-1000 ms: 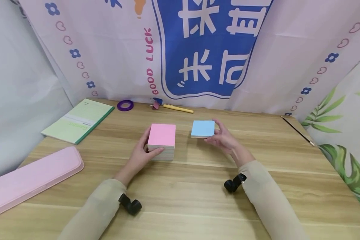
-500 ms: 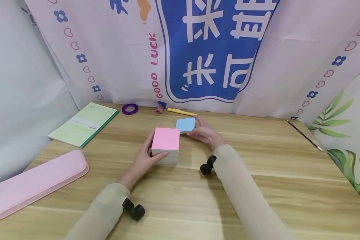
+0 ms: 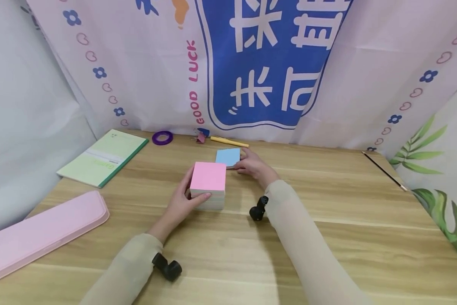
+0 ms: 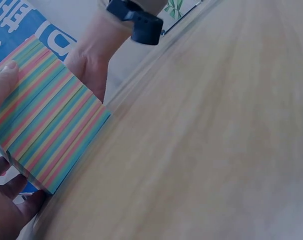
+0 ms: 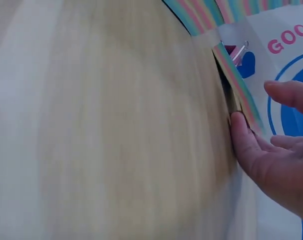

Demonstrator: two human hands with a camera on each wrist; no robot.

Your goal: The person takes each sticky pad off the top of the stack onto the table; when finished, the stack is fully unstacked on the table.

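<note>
Pink on top and striped in pastel colours down its sides, the thick square block of note paper stands on the wooden desk with the left hand curled round its near-left corner, thumb against the front edge and fingers along the left side. Just behind it and slightly to its right lies the thinner blue-topped pad of note paper, which the right hand pinches by its right edge, thumb underneath and fingers above. From the right wrist view that pad is tilted a little, and whether its far edge touches the desk cannot be told.

A second ago the right hand held the blue pad well apart to the right of the pink block; it has since carried it leftward and farther back, close behind the block. The left hand keeps the same grip.
</note>
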